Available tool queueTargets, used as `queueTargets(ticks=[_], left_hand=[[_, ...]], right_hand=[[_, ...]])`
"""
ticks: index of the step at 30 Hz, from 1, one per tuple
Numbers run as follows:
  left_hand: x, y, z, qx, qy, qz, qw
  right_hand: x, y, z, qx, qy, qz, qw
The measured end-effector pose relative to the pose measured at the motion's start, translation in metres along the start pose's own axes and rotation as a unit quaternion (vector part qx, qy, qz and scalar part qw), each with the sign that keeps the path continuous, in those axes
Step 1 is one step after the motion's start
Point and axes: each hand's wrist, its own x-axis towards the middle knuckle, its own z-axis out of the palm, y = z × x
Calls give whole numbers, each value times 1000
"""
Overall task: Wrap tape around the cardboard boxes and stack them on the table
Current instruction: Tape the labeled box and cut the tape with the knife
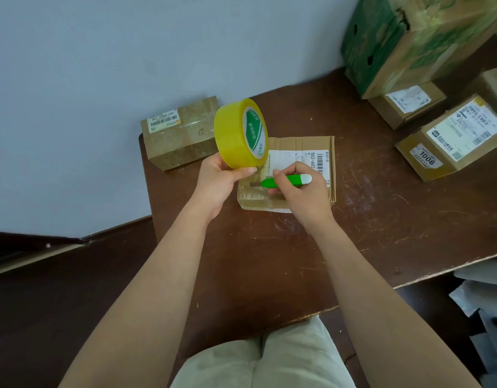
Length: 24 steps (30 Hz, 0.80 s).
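Left grip (217,177) holds one tape roll (238,133), right grip (300,191) one green cutter (290,181).

A parcel-packing corner in a plain room, not a shop floor.

A scratched dark brown wooden table (381,219) stands against a bare pale grey wall (101,65). On it sit taped brown cardboard parcels with printed barcode shipping labels (454,138), one at the wall (180,135), and a large green-printed cardboard carton (404,37). A roll of yellow packing tape (238,134) is held above the table.
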Motion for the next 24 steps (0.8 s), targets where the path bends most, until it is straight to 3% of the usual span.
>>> queueTargets(ticks=[24], left_hand=[[4, -6, 6, -46, 17, -18, 999]], right_hand=[[6, 3, 7, 85, 136, 7, 987]])
